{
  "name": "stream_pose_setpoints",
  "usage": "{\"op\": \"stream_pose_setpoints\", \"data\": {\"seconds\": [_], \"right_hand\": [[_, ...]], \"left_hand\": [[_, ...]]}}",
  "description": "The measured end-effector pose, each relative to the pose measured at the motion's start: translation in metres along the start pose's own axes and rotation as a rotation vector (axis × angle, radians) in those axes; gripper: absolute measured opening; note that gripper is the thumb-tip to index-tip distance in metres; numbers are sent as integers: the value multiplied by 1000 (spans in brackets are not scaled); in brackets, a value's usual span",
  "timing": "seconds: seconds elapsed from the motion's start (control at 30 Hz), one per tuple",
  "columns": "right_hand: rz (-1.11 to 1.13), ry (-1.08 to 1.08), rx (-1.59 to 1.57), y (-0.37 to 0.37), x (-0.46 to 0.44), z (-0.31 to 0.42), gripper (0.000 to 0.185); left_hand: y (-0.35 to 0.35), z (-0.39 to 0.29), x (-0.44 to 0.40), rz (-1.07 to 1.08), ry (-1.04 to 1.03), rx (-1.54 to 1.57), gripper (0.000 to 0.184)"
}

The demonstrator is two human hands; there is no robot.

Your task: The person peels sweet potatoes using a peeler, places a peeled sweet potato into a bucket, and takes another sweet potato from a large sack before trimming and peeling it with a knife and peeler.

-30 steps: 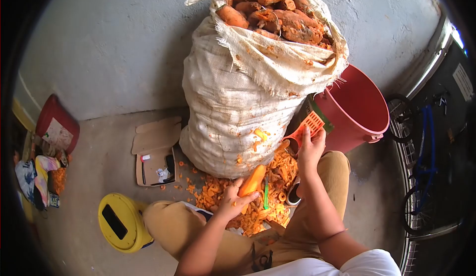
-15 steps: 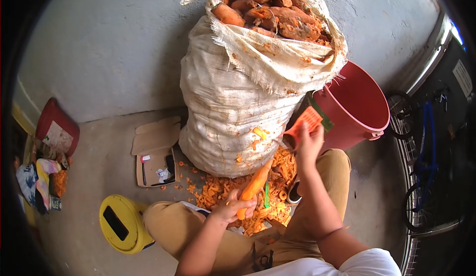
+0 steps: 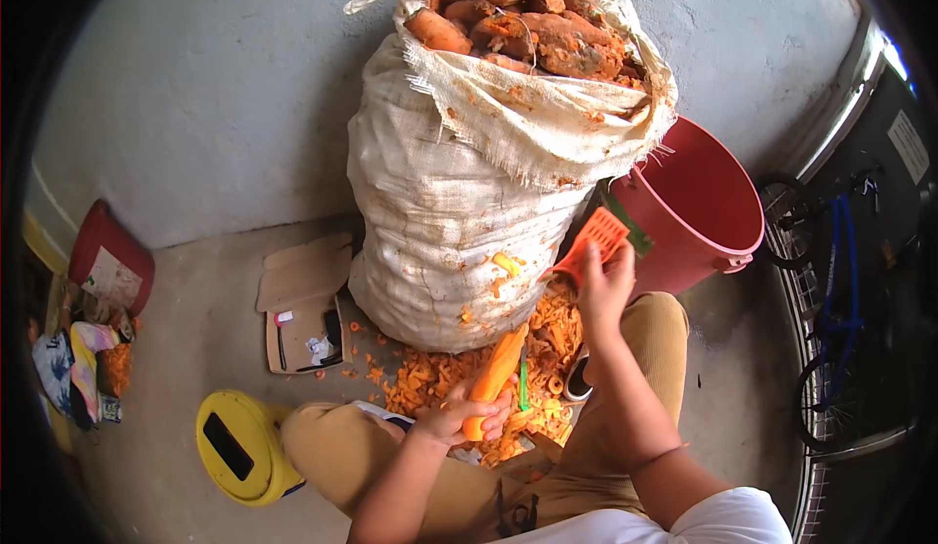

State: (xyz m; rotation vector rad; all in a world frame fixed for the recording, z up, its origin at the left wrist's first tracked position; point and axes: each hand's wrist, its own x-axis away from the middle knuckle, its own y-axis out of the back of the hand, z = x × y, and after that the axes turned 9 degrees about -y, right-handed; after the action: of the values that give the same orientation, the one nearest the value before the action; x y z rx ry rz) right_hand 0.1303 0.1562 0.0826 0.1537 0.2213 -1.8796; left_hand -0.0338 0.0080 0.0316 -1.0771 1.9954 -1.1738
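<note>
Gripping a peeled carrot (image 3: pixel 501 361), the left hand (image 3: pixel 463 415) has its fingers curled around the lower part, the tip slanting up beyond them. The right hand (image 3: pixel 607 288) pinches an orange slotted peeler (image 3: pixel 605 232) between thumb and fingers, its slotted end above them and apart from the carrot. Below and between both sets of fingers lie peelings (image 3: pixel 559 332), with a green strip (image 3: pixel 523 385) just right of the left fingers. Beyond them stands a sack (image 3: pixel 440 202) of carrots; a red bucket (image 3: pixel 684 241) sits right of the right fingers.
</note>
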Motion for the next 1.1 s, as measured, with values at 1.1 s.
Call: {"op": "stream_pose_setpoints", "data": {"seconds": [1.1], "right_hand": [[475,-275,-171,-20,84,22,22]], "left_hand": [[-3,11,-14,-385,-155,-771,14]]}}
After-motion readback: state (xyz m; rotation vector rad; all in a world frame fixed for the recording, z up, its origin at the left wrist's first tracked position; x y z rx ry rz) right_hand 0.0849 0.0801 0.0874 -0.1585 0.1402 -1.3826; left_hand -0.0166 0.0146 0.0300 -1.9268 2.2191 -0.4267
